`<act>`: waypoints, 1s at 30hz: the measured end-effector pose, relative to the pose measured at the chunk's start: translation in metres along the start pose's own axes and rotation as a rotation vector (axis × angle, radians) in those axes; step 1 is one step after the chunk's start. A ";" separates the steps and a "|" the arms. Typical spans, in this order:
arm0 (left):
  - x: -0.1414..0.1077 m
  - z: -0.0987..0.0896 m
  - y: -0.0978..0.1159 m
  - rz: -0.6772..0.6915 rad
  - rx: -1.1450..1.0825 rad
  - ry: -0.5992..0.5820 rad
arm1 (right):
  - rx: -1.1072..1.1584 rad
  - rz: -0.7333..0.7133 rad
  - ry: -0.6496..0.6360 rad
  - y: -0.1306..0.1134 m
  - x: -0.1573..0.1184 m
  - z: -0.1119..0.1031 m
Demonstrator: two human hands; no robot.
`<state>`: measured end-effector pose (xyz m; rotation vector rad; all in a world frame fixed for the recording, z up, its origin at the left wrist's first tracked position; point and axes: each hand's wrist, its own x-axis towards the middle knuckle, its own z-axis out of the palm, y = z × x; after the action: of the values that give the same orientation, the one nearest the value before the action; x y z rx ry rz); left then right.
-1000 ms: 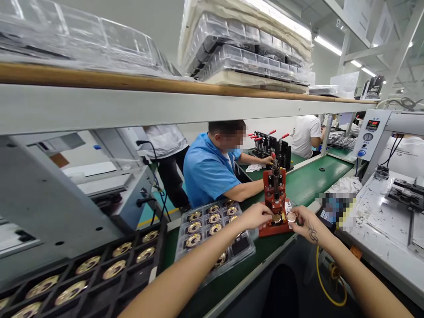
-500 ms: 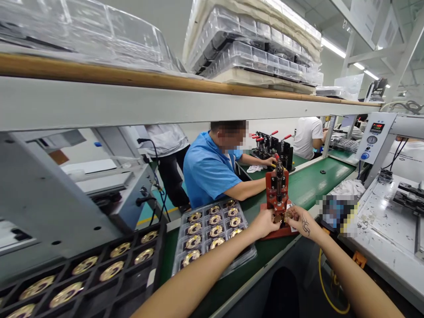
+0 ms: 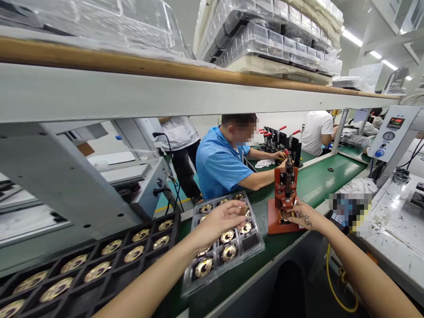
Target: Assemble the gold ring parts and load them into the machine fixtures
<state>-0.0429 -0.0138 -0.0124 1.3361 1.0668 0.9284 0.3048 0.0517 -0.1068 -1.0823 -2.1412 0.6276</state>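
Note:
My left hand (image 3: 221, 221) is over the clear plastic tray (image 3: 222, 274), pinching a small round brownish disc (image 3: 244, 211) between thumb and fingers. Below it, the tray's pockets hold several round gold-coloured metal parts (image 3: 229, 252) with cut-out centres. To the right stands a red toggle press (image 3: 281, 181) with a black lever mechanism, on a red base. At its foot my right hand (image 3: 304, 215) has its fingers closed on a small gold-brown metal part (image 3: 285, 216), partly hidden by the fingers.
A black compartment tray (image 3: 124, 282) with gold-coloured rings lies at the lower left. Across the green bench (image 3: 318, 176), a co-worker in a blue shirt (image 3: 218, 163) sits near several black clamps with red handles. A shelf (image 3: 165, 95) with plastic trays crosses above. A control box (image 3: 394, 130) stands at right.
My left hand has moved left from the press to above the clear tray, carrying the disc. My right hand stays at the press. The view has shifted slightly.

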 end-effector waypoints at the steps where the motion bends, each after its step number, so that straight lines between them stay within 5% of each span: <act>1: -0.006 -0.004 0.001 -0.007 -0.025 0.029 | 0.001 -0.002 -0.007 -0.001 0.001 -0.001; 8: -0.045 -0.017 0.016 -0.011 -0.064 0.140 | -0.001 0.003 0.057 -0.022 -0.003 -0.004; 13: -0.068 -0.028 0.033 0.041 0.117 0.210 | 0.011 0.011 0.248 -0.052 0.032 -0.078; 18: -0.062 -0.007 0.047 0.117 0.171 0.170 | 0.088 -0.063 0.404 -0.127 0.106 -0.130; 20: -0.062 0.003 0.047 0.141 0.143 0.148 | 0.112 -0.105 0.448 -0.161 0.107 -0.126; 23: -0.069 0.008 0.042 0.144 0.123 0.174 | 0.099 -0.224 0.561 -0.189 0.069 -0.101; 26: -0.079 0.008 0.039 0.108 0.139 0.215 | 0.027 -0.342 0.638 -0.180 0.019 -0.067; 30: -0.084 0.022 0.039 0.073 0.107 0.174 | 0.038 -0.392 0.504 -0.148 -0.015 -0.036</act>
<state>-0.0426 -0.0982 0.0306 1.4095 1.2210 1.0701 0.2614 -0.0371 0.0102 -0.6773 -1.8106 0.1825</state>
